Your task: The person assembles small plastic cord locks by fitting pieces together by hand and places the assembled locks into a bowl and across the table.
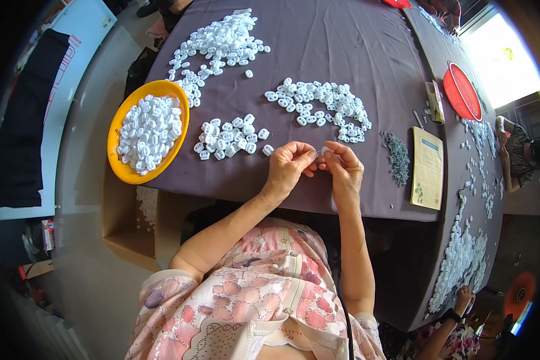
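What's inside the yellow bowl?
The yellow bowl holds a heaped pile of small white pieces. The pile covers the bottom, so I can't see what, if anything, else lies underneath.

Lovely spread on this purple-grey, cloth-covered table (342, 45): white pieces (344, 108) heaped beyond the fingers (348, 155), more off to their left, grey bits (396, 159) rightward, then a tan booklet (427, 174)!

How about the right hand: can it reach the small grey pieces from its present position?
Probably yes. The right hand is close to the grey pieces, and nothing appears to stand between them. It seems to hold a small white piece, which it might need to release first.
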### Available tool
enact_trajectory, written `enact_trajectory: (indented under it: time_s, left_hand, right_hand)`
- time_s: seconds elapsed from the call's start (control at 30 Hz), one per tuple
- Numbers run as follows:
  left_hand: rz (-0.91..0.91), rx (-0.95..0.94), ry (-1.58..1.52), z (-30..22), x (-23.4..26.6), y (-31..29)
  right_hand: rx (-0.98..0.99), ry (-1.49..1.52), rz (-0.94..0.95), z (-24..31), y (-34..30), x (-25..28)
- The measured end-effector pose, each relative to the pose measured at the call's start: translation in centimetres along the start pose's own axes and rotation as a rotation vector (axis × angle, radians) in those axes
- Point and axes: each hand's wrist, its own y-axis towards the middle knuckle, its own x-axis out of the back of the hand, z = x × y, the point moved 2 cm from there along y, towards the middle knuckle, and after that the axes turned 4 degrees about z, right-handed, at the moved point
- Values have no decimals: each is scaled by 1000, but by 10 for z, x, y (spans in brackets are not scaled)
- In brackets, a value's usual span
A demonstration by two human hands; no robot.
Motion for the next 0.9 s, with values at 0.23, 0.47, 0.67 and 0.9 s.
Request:
enact_trajectory:
  time_s: [0.23,0.47,0.67,0.9]
  left_hand:
    - [-2,36,120,-6,-3,-1]
    - [10,60,138,-7,-3,0]
    - [21,55,165,-8,-5,-1]
    - [-16,109,82,-7,-7,3]
  right_hand:
    - [-20,96,5,3,0,1]
    - [-7,15,34,2,1,2]
    - [23,-101,33,2,2,-1]
    - [76,-182,-6,-4,2,0]
